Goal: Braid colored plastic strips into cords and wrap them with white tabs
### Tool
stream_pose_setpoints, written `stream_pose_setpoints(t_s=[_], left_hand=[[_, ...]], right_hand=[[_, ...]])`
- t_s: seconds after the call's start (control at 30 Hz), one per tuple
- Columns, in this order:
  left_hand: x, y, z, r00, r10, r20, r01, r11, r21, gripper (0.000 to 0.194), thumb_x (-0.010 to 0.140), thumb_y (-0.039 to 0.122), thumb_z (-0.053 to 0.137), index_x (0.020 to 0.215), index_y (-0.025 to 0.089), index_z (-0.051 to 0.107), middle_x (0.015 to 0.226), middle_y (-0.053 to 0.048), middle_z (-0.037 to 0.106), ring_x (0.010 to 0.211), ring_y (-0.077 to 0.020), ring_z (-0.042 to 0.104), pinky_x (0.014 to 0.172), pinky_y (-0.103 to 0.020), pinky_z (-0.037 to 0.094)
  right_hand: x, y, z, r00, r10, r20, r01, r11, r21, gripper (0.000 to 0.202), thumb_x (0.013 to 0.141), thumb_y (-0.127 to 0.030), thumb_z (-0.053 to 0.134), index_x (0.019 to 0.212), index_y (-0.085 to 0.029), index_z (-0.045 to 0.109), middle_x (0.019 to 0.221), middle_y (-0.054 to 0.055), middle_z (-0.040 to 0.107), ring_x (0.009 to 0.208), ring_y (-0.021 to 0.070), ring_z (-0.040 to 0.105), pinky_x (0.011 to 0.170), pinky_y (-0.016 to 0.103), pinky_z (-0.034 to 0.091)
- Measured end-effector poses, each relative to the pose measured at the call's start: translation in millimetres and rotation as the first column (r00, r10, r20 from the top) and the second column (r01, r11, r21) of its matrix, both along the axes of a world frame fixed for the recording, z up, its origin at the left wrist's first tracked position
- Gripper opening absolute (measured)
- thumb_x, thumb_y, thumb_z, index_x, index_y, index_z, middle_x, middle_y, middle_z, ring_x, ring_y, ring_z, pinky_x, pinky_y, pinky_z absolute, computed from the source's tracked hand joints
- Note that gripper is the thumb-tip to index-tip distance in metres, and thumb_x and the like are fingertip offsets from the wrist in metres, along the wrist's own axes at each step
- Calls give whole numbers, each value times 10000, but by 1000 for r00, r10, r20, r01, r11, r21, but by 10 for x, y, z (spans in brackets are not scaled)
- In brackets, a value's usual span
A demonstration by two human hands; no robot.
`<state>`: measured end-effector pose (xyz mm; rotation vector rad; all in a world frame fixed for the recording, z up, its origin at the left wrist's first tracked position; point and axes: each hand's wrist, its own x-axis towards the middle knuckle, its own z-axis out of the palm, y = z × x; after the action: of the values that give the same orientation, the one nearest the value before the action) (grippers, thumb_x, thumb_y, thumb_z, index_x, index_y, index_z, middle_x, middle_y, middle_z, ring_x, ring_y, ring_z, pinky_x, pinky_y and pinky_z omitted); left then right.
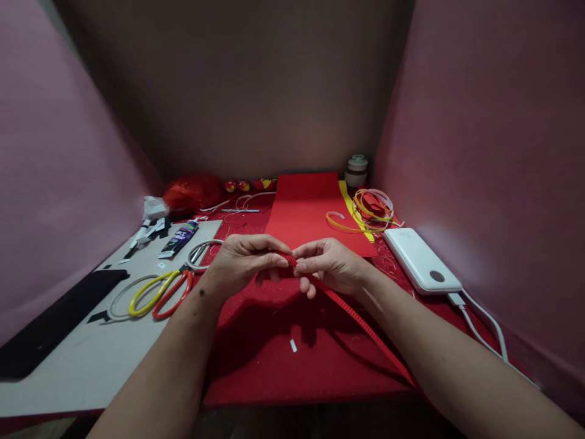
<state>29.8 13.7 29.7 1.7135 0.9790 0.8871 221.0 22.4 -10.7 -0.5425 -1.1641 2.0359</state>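
A long, narrow red ribbed strip (361,321) runs between my two hands above the red cloth. My left hand (249,259) pinches its end between thumb and index finger. Close beside it, my right hand (326,265) grips the same strip between thumb and fingers. From there the strip slopes down to the right and passes behind my right forearm. A short ridged piece shows between the fingertips. The fingers hide the tip of the strip. Under the hands lies the red cloth (256,378) with a small white scrap (293,346) on it.
Scissors (153,296) with yellow and red handles lie left on a pale board (68,360), near a glue tube (180,239) and a black strip (64,317). Behind are red sheets (315,213) and coiled yellow strips (372,207). A white power bank (420,259) with cables sits right.
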Motion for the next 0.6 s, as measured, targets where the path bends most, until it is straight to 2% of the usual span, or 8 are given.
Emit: stream_pose_setpoints(t_s=[0.27, 0.4, 0.53, 0.6], left_hand=[[22, 18, -19, 996, 27, 88, -20, 997, -74, 147, 703, 197, 702, 829, 120, 704, 511, -6, 640, 418, -97, 549, 350, -158, 421], [55, 8, -21, 992, 41, 122, -26, 992, -124, 140, 685, 188, 713, 803, 114, 704, 500, -8, 636, 404, -96, 544, 326, -151, 408], [101, 1, -35, 981, 28, 192, 4, 986, -166, 138, 680, 178, 710, 799, 109, 698, 509, -14, 638, 401, -97, 543, 311, -148, 393], [119, 2, -54, 968, 20, 250, 27, 982, -186, 135, 672, 175, 711, 789, 110, 693, 535, -19, 648, 402, -95, 540, 308, -151, 394]], right_hand=[[-30, -14, 54, 1000, -20, 9, 20, 1000, 12, 248, 609, -152, 758, 799, -65, 624, 626, 20, 632, 459, 115, 607, 367, 184, 490], [3, -13, 63, 1000, 20, 1, -20, 1000, 16, 230, 629, -153, 747, 803, -66, 624, 605, 13, 621, 453, 109, 599, 363, 177, 477], [32, -27, 77, 996, 85, 7, -85, 995, 42, 232, 681, -173, 708, 861, -47, 633, 742, 73, 662, 481, 95, 606, 392, 170, 480], [29, -29, 78, 997, 81, -5, -81, 996, 46, 248, 685, -175, 701, 884, -44, 634, 807, 102, 676, 507, 96, 614, 404, 167, 485]])
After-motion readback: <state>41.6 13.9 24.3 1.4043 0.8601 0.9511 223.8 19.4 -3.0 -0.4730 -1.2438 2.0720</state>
